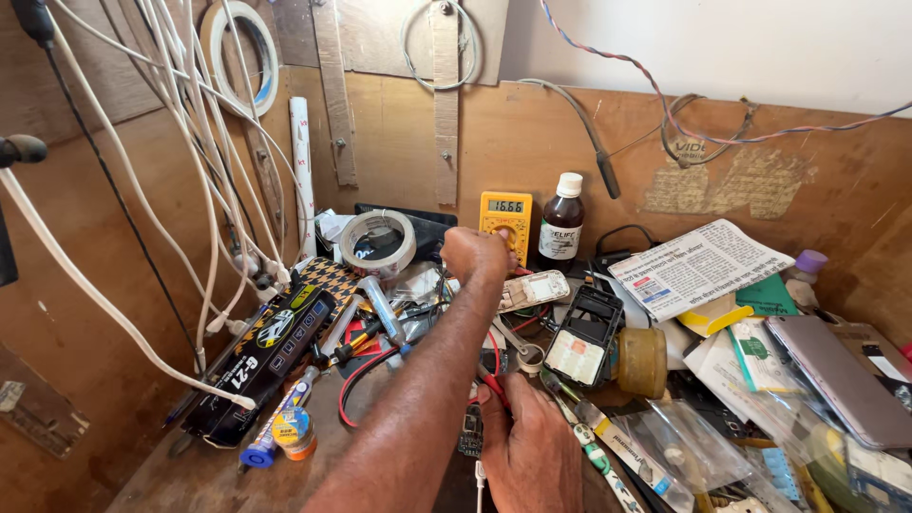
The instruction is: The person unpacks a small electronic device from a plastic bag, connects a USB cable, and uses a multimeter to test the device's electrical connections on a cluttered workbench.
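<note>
Your brown wooden counter (190, 475) is crowded against a plywood wall hung with white cables (180, 142). Across it lie a long black box (261, 366), a folded newspaper (698, 266) and a grey roll of tape (378, 242). Your left hand (475, 255) reaches far forward, its fingers clenched near the yellow multimeter (506, 220), which stands upright against the wall with its grey screen lit and a black dial below; whether the fingers grip anything, you cannot tell. A brown bottle with a white cap (562, 220) stands just beside the meter. Your right hand (532, 446) rests near you on the counter, fingers pinching a thin red probe lead (493, 380) that runs toward the meter.
</note>
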